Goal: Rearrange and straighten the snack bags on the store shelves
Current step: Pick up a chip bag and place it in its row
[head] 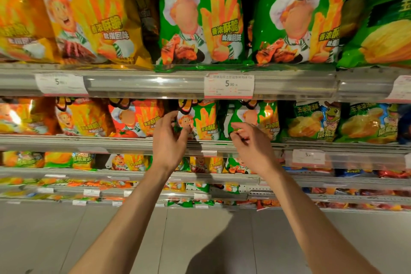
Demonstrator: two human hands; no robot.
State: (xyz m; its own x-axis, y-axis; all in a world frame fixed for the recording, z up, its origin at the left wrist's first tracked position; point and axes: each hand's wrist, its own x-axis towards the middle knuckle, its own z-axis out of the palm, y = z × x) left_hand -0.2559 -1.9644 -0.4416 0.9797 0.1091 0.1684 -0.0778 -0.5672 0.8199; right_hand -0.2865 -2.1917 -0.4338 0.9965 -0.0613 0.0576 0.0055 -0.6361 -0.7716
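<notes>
Both my arms reach up to the second shelf (133, 143) from the top. My left hand (172, 134) grips the left edge of a green snack bag (203, 121) with a chef cartoon and fries on it, thumb and fingers curled round its lower corner. My right hand (250, 140) pinches the bottom left corner of the neighbouring green bag (253, 118) of the same kind. Both bags stand upright at the shelf front, close together with a dark gap between them.
Large yellow bags (84, 18) and green bags (200, 18) fill the top shelf above a price tag (229, 85). A red bag (135, 119) stands left of my hands, corn-flavour bags (311, 122) to the right. Lower shelves hold several smaller bags; grey floor tiles (66, 240) lie below.
</notes>
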